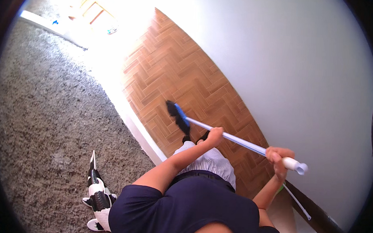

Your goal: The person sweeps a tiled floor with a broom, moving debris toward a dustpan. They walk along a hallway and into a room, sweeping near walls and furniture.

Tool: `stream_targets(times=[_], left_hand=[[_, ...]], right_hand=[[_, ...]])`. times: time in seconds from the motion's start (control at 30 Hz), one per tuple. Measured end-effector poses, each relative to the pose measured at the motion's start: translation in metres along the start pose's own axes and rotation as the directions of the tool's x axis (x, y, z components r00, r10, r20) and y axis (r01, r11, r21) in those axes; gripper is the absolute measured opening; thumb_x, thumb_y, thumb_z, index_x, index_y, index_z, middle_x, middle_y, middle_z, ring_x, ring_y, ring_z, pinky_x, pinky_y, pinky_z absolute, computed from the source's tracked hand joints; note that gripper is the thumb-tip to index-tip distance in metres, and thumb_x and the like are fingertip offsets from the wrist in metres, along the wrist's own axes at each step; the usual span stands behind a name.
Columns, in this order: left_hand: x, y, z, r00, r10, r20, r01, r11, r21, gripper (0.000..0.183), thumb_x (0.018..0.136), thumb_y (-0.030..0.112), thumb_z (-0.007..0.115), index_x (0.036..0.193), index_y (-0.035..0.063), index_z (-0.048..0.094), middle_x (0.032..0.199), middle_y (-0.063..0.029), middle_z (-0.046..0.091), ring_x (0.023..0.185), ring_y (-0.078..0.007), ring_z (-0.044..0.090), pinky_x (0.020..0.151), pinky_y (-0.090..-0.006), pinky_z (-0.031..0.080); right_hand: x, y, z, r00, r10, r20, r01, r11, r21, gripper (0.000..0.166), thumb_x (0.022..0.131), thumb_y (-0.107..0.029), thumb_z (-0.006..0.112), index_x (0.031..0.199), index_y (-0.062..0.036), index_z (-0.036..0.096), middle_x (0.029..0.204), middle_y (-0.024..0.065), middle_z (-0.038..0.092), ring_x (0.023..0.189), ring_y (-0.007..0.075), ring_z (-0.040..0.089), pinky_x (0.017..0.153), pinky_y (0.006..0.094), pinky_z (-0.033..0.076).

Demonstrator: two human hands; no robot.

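My left hand [215, 136] grips the middle of the pole of a broom [244, 143]. Around the upper part of that pole, near its white end cap, my right hand [280, 158] is closed. The blue broom head with dark bristles [181, 117] is at the pole's far end, over the herringbone wood-look floor [182, 69], just in front of my feet. Whether the bristles touch the floor, I cannot tell.
A shaggy grey rug [55, 110] lies to the left, past a white raised edge [141, 139]. On it rests a black-and-white fish-shaped object [99, 195]. A pale wall [285, 74] runs along the right. Another thin white pole [298, 202] stands at lower right.
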State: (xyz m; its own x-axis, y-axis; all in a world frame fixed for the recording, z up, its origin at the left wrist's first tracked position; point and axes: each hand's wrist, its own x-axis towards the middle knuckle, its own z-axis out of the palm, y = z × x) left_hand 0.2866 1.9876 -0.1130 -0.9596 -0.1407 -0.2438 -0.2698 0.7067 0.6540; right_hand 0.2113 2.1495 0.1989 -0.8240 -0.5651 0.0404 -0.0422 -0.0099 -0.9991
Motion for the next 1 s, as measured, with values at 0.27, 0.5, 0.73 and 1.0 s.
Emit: stream_targets(times=[0.27, 0.5, 0.73, 1.0], left_hand=[[0.061, 0.108, -0.012, 0.990, 0.118, 0.080, -0.121, 0.992, 0.034, 0.009, 0.063, 0.009, 0.057, 0.065, 0.0003, 0.055, 0.066, -0.0188, 0.057, 0.065, -0.0354, 0.058, 0.064, -0.0419, 0.047], [-0.011, 0.057, -0.088, 0.986, -0.153, 0.062, 0.139, 0.972, 0.190, 0.017, 0.062, 0.015, 0.064, 0.068, 0.0021, 0.055, 0.065, -0.0219, 0.058, 0.068, -0.0334, 0.060, 0.062, -0.0405, 0.049], [-0.058, -0.192, -0.084, 0.922, -0.370, 0.113, 0.302, 0.871, 0.388, 0.010, 0.067, 0.011, 0.059, 0.074, 0.0036, 0.059, 0.077, -0.0168, 0.059, 0.077, -0.0336, 0.058, 0.068, -0.0420, 0.047], [0.027, -0.047, -0.029, 0.994, 0.022, 0.109, -0.032, 0.996, 0.088, 0.006, 0.065, 0.008, 0.056, 0.069, 0.0044, 0.054, 0.066, -0.0177, 0.056, 0.070, -0.0339, 0.057, 0.058, -0.0428, 0.046]], right_hand=[[-0.017, -0.023, -0.061, 0.935, -0.288, -0.208, 0.319, 0.938, 0.137, 0.031, 0.069, -0.003, 0.042, 0.046, -0.0107, 0.023, 0.038, -0.0012, 0.027, 0.035, 0.0082, 0.022, 0.042, 0.0261, 0.025], [-0.029, 0.007, -0.050, 0.935, -0.145, -0.325, 0.237, 0.935, 0.264, 0.030, 0.070, -0.008, 0.044, 0.045, -0.0110, 0.027, 0.043, 0.0011, 0.036, 0.038, 0.0099, 0.030, 0.040, 0.0264, 0.027], [-0.009, 0.133, 0.103, 0.982, 0.082, 0.167, -0.127, 0.952, 0.280, 0.008, 0.070, -0.002, 0.057, 0.065, 0.0030, 0.057, 0.071, 0.0079, 0.059, 0.069, 0.0166, 0.055, 0.071, 0.0306, 0.044], [-0.031, 0.055, 0.013, 0.955, 0.060, -0.289, -0.067, 0.998, -0.015, 0.016, 0.071, -0.006, 0.052, 0.057, 0.0025, 0.052, 0.058, 0.0050, 0.052, 0.053, 0.0091, 0.047, 0.050, 0.0236, 0.040]])
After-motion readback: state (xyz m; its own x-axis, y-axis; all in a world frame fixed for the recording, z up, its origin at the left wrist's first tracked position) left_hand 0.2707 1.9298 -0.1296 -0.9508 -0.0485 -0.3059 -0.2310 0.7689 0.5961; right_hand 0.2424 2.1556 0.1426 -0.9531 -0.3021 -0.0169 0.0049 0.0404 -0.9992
